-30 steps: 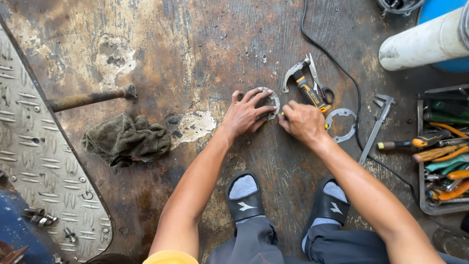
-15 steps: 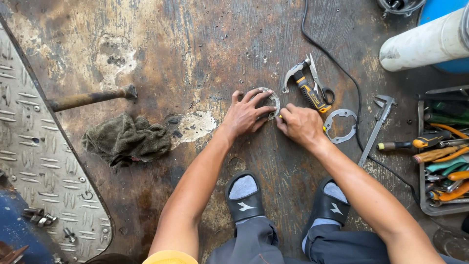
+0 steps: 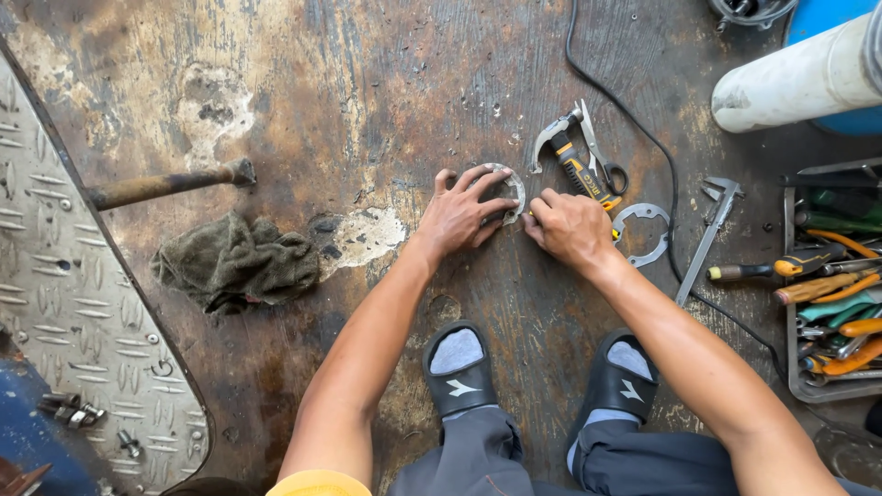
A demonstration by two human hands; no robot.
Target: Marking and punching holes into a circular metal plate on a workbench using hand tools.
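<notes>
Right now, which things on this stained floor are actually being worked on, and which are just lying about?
In hand:
left hand pressing a flat grey metal ring
right hand at the ring's edge

Lying about:
second grey ring plate
yellow-handled wrench
steel caliper
crumpled olive rag
rusty hammer
tray of screwdrivers
</notes>
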